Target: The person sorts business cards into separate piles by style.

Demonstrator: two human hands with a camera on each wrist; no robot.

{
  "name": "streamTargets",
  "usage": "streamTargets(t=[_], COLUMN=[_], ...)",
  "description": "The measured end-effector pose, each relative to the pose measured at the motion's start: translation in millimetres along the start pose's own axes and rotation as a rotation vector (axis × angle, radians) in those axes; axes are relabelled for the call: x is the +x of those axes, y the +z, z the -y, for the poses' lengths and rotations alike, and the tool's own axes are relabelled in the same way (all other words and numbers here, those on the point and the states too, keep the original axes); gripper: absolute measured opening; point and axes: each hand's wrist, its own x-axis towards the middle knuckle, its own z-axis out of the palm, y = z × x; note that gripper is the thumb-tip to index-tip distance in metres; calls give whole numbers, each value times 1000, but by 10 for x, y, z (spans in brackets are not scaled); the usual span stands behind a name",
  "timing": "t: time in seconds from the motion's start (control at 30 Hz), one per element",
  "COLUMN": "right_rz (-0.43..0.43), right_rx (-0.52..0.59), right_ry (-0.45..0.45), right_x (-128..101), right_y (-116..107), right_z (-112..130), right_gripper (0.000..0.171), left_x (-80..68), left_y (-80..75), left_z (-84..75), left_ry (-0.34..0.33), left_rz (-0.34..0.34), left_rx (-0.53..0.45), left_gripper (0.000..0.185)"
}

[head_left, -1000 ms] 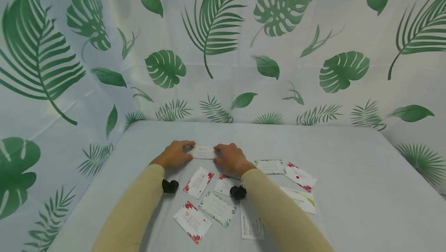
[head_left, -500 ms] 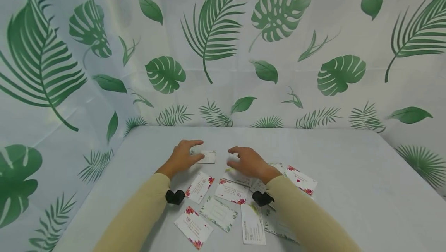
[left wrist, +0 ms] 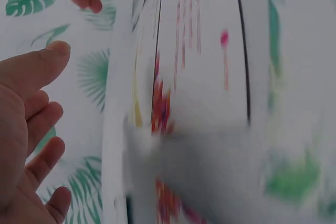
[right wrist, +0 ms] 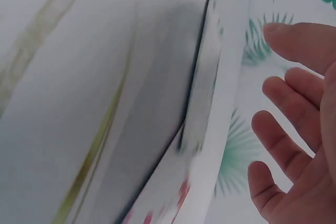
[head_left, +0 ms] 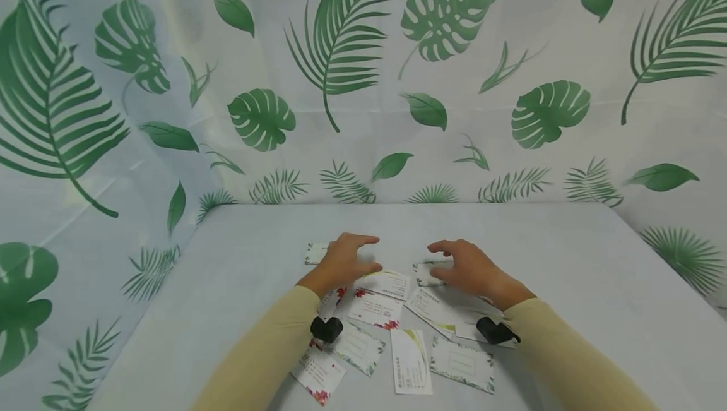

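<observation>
In the head view my left hand hovers over the cards with thumb and fingers spread apart, holding nothing. Behind it lies a leaf-bordered card, partly covered by the hand. A white card with a yellow-green curve is right by its thumb. My right hand is also spread and holds nothing; its thumb overlaps another leaf-bordered card. The left wrist view shows the left hand with loose fingers beside a red-flowered card. In the right wrist view the right hand has relaxed, parted fingers.
Several more cards lie nearer the front: a red-flowered card, a leaf-bordered card, an upright green-curved card and a tilted red-flowered card. The white table ends at a leaf-printed curtain.
Both hands held the ends of the card at the back left one second ago, then let it go. Since then both have moved right, apart from each other, and the card stays on the table.
</observation>
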Motion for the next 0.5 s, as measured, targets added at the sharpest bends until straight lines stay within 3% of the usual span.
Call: streamTargets(t=[0.23,0.5], right_rz=[35,30], right_rx=[-7,-16], right_ry=[64,110], right_x=[-121,-192], right_y=[-54,-89], right_z=[-240,-428], right_gripper=[52,55], left_x=[111,233], left_y=[274,486], left_z=[-203,-406], left_ry=[34,30], left_rz=[114,134], left_rx=[87,194], left_gripper=[61,68])
